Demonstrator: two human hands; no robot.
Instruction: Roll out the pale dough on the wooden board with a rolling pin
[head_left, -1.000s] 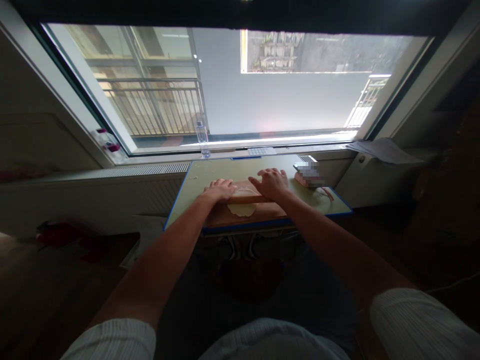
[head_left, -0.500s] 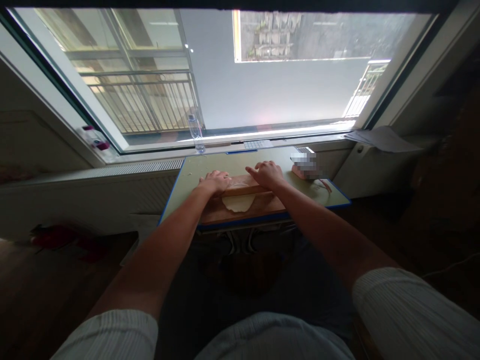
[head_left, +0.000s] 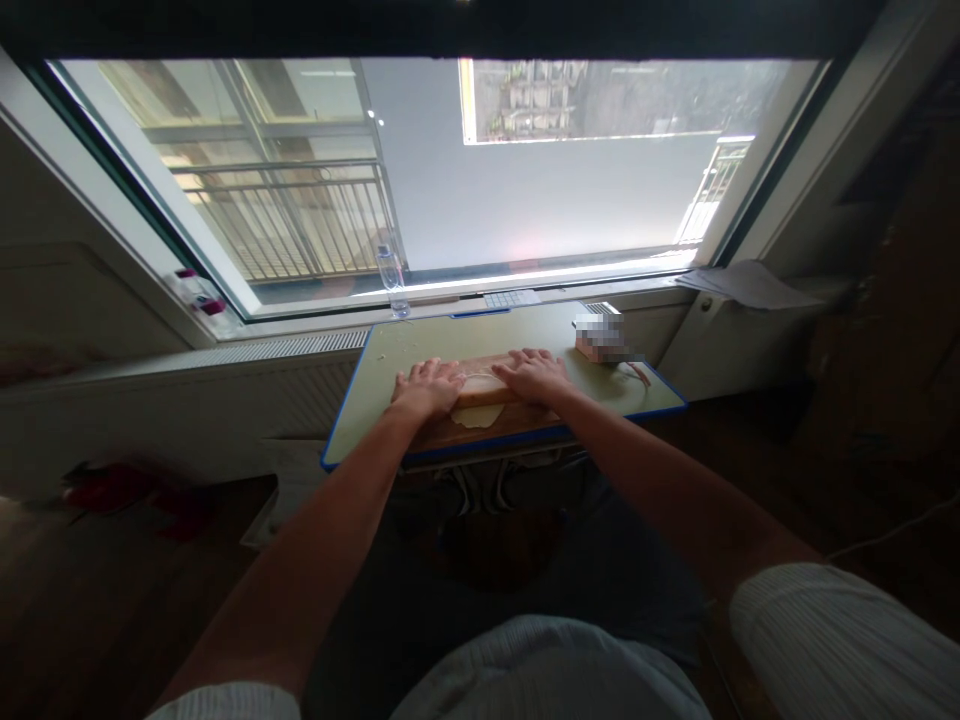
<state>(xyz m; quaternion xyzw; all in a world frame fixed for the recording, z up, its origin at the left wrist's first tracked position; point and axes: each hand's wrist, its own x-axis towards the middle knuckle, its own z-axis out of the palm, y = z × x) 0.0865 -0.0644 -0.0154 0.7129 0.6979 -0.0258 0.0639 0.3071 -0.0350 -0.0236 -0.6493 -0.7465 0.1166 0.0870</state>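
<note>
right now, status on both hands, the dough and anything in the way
Left hand and right hand on the rolling pin. Dough flat on board, showing nearside of pin. Pixelated item off right, seems out of the way.

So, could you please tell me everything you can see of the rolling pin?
The rolling pin looks like a plain, light-brown wooden cylinder. It lies crosswise over pale dough on a brown board. The left hand and right hand rest on it, hiding its ends, so I cannot tell whether it has handles.
</note>
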